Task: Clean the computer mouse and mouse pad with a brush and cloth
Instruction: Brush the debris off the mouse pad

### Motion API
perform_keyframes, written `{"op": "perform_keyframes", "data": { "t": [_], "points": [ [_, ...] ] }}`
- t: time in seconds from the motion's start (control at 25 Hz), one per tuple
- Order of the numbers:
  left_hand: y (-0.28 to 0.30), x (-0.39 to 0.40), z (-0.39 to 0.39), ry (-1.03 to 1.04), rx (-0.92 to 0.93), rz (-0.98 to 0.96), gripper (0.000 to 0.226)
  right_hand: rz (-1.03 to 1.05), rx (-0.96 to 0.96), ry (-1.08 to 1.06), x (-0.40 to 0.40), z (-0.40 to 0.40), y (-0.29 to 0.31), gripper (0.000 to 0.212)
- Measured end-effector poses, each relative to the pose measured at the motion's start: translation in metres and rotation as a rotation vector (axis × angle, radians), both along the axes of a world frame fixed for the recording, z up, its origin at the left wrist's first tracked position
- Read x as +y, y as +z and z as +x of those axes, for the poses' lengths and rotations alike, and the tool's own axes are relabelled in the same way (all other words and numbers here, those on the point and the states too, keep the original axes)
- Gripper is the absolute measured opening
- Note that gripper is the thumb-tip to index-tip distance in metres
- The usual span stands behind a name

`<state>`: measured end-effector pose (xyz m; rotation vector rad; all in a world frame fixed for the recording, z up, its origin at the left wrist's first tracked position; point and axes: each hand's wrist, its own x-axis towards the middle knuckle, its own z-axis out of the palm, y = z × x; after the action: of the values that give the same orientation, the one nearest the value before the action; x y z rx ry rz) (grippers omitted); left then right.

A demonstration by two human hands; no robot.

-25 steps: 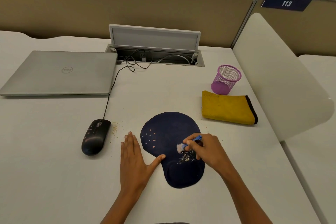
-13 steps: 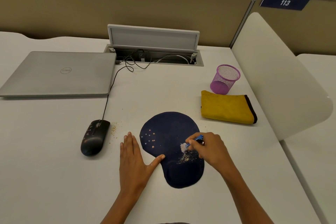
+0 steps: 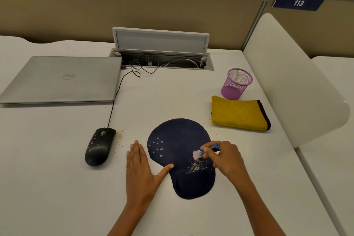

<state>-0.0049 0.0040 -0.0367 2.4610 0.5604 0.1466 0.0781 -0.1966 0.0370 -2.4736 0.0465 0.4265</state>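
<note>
A dark blue mouse pad (image 3: 180,140) with a wrist rest lies on the white desk, a patch of pale crumbs (image 3: 195,167) on its lower right part. My right hand (image 3: 226,159) pinches a small blue brush (image 3: 207,149), its whitish bristles touching the pad just above the crumbs. My left hand (image 3: 140,166) lies flat on the desk at the pad's left edge, thumb on the pad. A black wired mouse (image 3: 99,146) sits further left, crumbs (image 3: 120,137) beside it. A folded yellow cloth (image 3: 239,114) lies to the upper right of the pad.
A shut silver laptop (image 3: 61,78) sits at the back left. The mouse cable (image 3: 116,92) runs to an open cable tray (image 3: 162,59). A purple mesh cup (image 3: 236,84) stands behind the cloth. A white divider panel (image 3: 291,82) borders the desk's right side.
The brush's bristles have shifted slightly right and up over the pad, away from the crumbs. My left hand and the pad have stayed put.
</note>
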Motion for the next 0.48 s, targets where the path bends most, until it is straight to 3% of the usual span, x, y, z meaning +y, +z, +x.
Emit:
{"op": "perform_keyframes", "data": {
  "t": [0.08,0.16,0.24,0.32,0.4,0.48],
  "points": [
    [0.0,0.0,0.0,-0.01,0.003,0.013,0.121,-0.14,-0.083,-0.096,-0.01,0.003,0.004,0.023],
    [0.0,0.0,0.0,-0.01,-0.004,0.02,0.121,-0.145,-0.144,-0.157,-0.013,0.004,0.009,0.027],
    [0.001,0.0,0.0,-0.004,-0.009,0.015,0.121,0.082,-0.115,-0.11,-0.006,0.001,0.011,0.022],
    [0.002,0.0,0.0,-0.003,-0.004,0.007,0.122,0.257,0.033,-0.001,0.007,-0.008,0.011,0.016],
    [0.002,-0.001,0.0,-0.007,-0.012,0.019,0.121,0.178,0.064,0.066,0.012,-0.012,0.002,0.017],
    [0.003,-0.001,-0.001,-0.012,-0.023,0.028,0.12,-0.019,-0.025,0.012,0.009,-0.008,0.003,0.018]
  ]
}}
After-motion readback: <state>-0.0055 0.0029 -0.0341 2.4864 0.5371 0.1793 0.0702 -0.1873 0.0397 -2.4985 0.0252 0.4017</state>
